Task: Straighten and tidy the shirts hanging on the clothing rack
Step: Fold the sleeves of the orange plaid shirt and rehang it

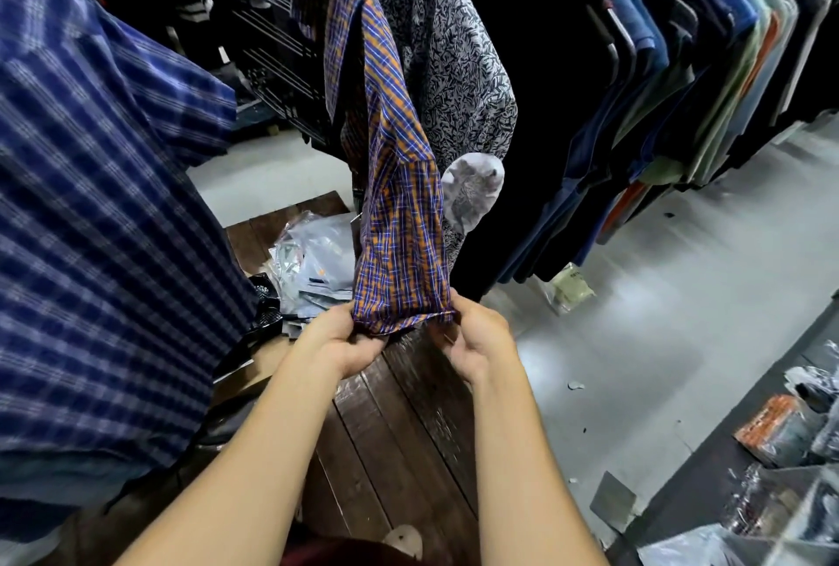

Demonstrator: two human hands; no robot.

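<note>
An orange and blue plaid shirt (395, 184) hangs in the middle of the view, its top cut off by the frame. My left hand (349, 340) grips the left end of its bottom hem, and my right hand (474, 338) pinches the right end. Both hold the hem taut low in front of me. Behind it hangs a grey leaf-print shirt (458, 66). A large blue plaid shirt (104, 211) hangs close on the left.
A rack of dark, blue, green and orange garments (681, 79) runs along the right. Plastic-wrapped packages (313, 261) lie on a dark wooden platform (399, 429) below my hands. Grey floor (658, 315) spreads to the right, with more wrapped goods (785, 443) on a counter.
</note>
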